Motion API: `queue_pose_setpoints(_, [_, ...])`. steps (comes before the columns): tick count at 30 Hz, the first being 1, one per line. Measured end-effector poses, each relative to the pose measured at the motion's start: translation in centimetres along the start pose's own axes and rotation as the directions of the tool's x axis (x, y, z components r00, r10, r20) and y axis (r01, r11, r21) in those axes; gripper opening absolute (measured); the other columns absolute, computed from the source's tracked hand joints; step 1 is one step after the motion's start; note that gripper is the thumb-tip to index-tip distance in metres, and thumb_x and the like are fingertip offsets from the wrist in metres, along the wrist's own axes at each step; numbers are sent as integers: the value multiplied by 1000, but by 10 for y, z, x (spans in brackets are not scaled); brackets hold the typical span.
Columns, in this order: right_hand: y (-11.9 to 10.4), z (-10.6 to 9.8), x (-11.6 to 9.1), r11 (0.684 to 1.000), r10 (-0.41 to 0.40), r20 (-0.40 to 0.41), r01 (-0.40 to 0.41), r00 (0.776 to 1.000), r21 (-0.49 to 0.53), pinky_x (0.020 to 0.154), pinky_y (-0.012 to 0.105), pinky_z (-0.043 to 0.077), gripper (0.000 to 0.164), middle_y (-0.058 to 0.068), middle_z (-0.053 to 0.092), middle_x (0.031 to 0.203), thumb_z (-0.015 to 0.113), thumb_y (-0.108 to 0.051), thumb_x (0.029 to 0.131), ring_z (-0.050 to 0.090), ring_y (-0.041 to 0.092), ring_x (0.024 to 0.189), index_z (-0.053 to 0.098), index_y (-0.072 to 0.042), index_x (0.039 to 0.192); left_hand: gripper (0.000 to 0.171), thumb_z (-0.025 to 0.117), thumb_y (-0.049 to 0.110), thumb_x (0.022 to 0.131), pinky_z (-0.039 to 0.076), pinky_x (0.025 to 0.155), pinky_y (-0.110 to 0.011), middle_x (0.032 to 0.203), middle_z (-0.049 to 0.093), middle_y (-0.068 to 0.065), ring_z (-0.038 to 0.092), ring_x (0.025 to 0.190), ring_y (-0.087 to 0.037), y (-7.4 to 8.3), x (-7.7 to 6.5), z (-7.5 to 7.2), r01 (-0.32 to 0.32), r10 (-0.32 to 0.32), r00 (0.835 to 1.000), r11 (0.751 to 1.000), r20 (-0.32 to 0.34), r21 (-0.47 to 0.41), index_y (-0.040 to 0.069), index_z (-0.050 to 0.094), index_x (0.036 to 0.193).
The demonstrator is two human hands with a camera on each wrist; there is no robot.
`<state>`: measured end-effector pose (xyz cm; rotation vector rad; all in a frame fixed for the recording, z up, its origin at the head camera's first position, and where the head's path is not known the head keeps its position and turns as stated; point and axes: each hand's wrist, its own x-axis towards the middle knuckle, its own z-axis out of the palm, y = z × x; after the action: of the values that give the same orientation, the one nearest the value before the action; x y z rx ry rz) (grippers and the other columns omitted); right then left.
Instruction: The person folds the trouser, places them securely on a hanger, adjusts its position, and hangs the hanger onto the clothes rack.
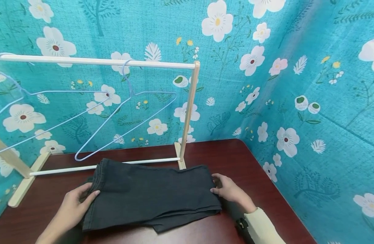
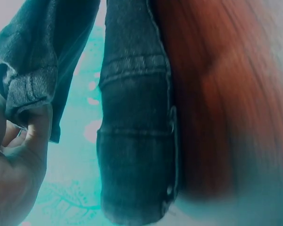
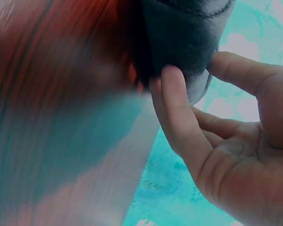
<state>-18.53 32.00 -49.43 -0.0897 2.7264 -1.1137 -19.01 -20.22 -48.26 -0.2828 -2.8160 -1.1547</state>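
The folded dark garment [image 1: 153,193] extends left to right across the desk [image 1: 223,152], on the near side of the rack [image 1: 190,115]. The left hand [image 1: 71,207] applies a pinching grip to the left end. The right hand [image 1: 231,190] applies its grip to the right end, thumb and fingers on opposite faces. Two hangers [image 1: 131,95] hang from the rail [image 1: 92,61].

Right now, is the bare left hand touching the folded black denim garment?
Touching: the left wrist view shows the bare left hand gripping an edge of the folded black denim garment.
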Motion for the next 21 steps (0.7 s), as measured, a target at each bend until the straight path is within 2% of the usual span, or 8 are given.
queue_pose_setpoints(2, [-5, 3, -1, 997, -67, -4, 67, 998, -47, 93, 51, 55, 63, 26, 54, 140, 75, -6, 91, 62, 39, 117, 45, 8, 145, 39, 63, 13, 101, 62, 76, -45, 119, 66, -35, 67, 108, -47, -1, -2, -4, 3, -3, 1000, 1000, -13, 6, -15, 59, 128])
queue_pose_setpoints(4, [-10, 5, -2, 986, -139, 18, 140, 990, -95, 106, 57, 46, 69, 28, 45, 150, 76, -9, 91, 50, 44, 135, 42, 8, 148, 36, 63, 12, 101, 62, 74, -43, 116, 68, -33, 69, 105, -44, -3, -3, -7, 2, -2, 1000, 1000, -29, 9, -14, 60, 126])
queue_pose_setpoints(8, [-19, 10, -2, 960, -218, 145, 239, 965, -147, 115, 62, 35, 85, 23, 27, 164, 81, -22, 88, 29, 42, 150, 35, 0, 156, 33, 64, 12, 101, 62, 70, -39, 111, 71, -29, 74, 94, -29, -7, -6, -14, 1, -1, 998, 1000, -58, 2, -12, 63, 123])
queue_pose_setpoints(11, [-23, 16, -1, 949, -238, 243, 279, 940, -147, 118, 62, 29, 92, 16, 19, 168, 82, -31, 87, 18, 38, 155, 31, -6, 159, 32, 65, 13, 101, 62, 67, -37, 108, 72, -27, 71, 84, -5, -10, -7, -19, -5, 4, 997, 1000, -82, -3, -11, 64, 122])
queue_pose_setpoints(14, [-25, 20, -1, 940, -264, 290, 313, 920, -136, 119, 63, 27, 93, 15, 18, 169, 81, -38, 87, 13, 38, 156, 31, -7, 159, 31, 66, 12, 100, 62, 65, -35, 106, 72, -27, 60, 79, 13, -13, -9, -23, -16, 15, 994, 1000, -107, -4, -11, 64, 121])
queue_pose_setpoints(16, [-27, 23, -1, 937, -282, 306, 330, 910, -119, 119, 63, 25, 93, 15, 19, 169, 80, -42, 87, 12, 39, 156, 32, -6, 159, 31, 66, 12, 100, 62, 64, -36, 106, 72, -28, 56, 79, 17, -15, -11, -26, -20, 21, 993, 1000, -120, 5, -11, 64, 121])
queue_pose_setpoints(17, [-21, 25, 2, 922, -318, 311, 369, 896, -121, 121, 58, 25, 93, 13, 18, 169, 78, -45, 88, 10, 36, 157, 30, -8, 160, 31, 66, 12, 100, 62, 64, -36, 106, 72, -28, 55, 79, 18, -16, -11, -28, -23, 24, 992, 1000, -128, 11, -11, 65, 121])
queue_pose_setpoints(21, [-25, 30, 4, 919, -313, 320, 370, 894, -136, 122, 57, 25, 89, 12, 20, 169, 74, -47, 91, 9, 34, 157, 32, -8, 160, 31, 66, 12, 100, 62, 64, -37, 106, 72, -29, 52, 80, 20, -20, -14, -35, -12, 16, 991, 999, -133, 30, -11, 65, 120])
